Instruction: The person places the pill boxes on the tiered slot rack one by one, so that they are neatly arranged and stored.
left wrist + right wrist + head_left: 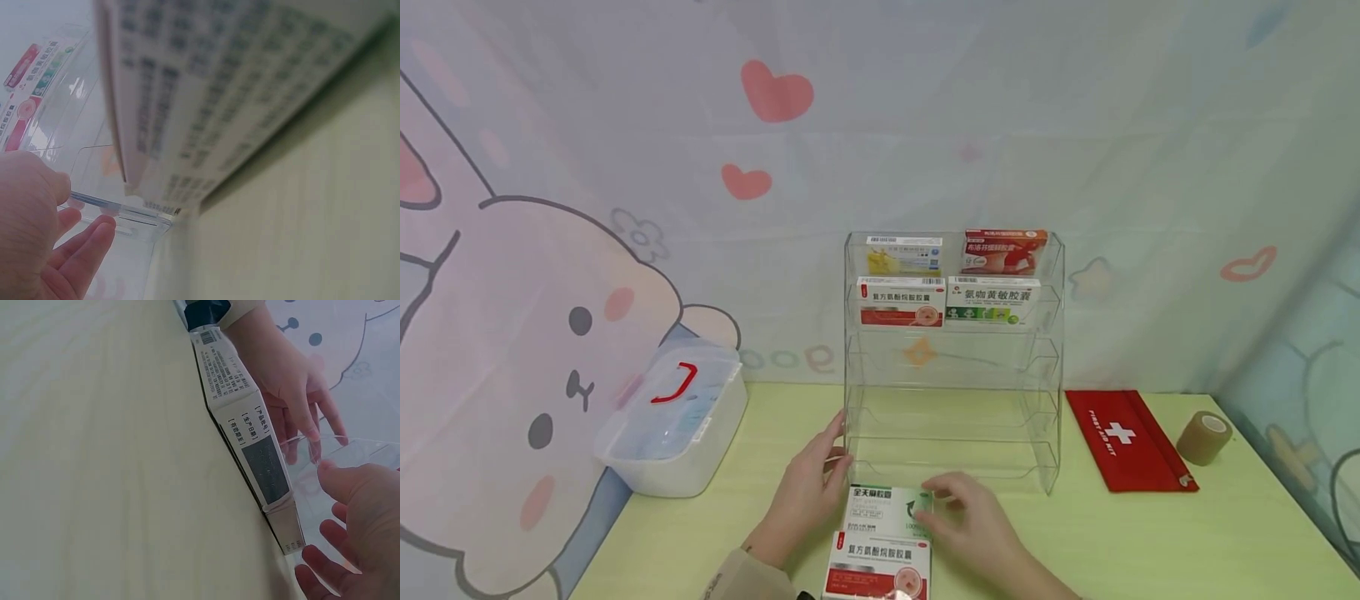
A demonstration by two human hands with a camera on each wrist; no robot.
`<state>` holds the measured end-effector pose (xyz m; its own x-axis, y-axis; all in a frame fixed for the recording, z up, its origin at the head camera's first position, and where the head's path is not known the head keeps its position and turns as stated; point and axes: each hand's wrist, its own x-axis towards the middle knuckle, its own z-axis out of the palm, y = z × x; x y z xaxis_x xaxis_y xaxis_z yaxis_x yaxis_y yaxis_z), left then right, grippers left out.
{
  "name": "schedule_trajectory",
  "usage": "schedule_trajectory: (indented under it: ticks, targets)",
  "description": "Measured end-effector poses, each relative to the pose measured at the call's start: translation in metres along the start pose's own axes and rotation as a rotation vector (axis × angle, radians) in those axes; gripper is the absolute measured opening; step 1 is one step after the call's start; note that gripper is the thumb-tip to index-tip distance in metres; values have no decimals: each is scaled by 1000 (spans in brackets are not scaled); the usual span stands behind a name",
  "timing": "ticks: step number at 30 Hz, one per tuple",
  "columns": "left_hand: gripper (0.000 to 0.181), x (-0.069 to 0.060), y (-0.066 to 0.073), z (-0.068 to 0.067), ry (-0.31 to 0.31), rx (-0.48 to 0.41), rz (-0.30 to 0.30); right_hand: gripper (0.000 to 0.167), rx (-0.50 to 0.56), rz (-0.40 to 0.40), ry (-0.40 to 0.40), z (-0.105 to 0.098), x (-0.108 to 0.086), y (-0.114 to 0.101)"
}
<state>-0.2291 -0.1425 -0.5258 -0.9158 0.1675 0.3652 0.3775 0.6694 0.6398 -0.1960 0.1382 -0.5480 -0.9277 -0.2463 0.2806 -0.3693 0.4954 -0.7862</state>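
Okay so, head view first: there's a clear tiered rack (953, 388) at the far side of a pale yellow-green table (1150, 542). The left hand (805, 483) is at the rack's lower left side, gripping its edge. The right hand (977, 517) is over by the right end of a green-and-white box (880, 510), which sits just in front of the rack's bottom tier. On the near side of that one there's a red-and-white box (878, 568), right up against it. The rack's top tier has a yellow-and-white box (904, 257) on the left and a red box (1004, 252) on the right; one tier down, another red-and-white carton (901, 302) sits left of a white-and-green carton (993, 301). Far left there's a white case with a red handle (673, 417), and on the right a red first aid pouch (1131, 442) plus a tan roll (1205, 437).

Left wrist view: thumb and fingers pinch the rack's side panel from both sides. A printed carton fills the foreground, mostly too blurry to read.

Right wrist view: right thumb and fingers are loosely curved with a gap between them, nothing clamped, fingertips right beside a box end. Can't tell if they're touching it.
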Motion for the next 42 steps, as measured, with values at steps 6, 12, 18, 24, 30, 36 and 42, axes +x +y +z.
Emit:
schedule_trajectory:
  ticks: [6,12,18,24,30,36,42]
  targets:
    - [75,-1,0,0,-4,-7,-9,40,-19,14,-12,3,-2,3]
    - [75,0,1,-1,-1,-7,3,43,-21,10,13,5,-4,7]
    - [75,1,2,-2,-2,-9,-10,43,-24,29,33,7,-5,9]
    - [75,2,3,-1,-10,-4,-25,44,-35,51,49,8,-5,9]
    - [75,2,3,-1,-11,-12,-29,46,-52,62,39,8,-4,11]
    - [75,2,1,1,-9,-11,-30,49,-97,67,21,8,-5,11]
    - [75,0,0,1,-4,-18,-23,45,-102,33,28,8,-6,11]
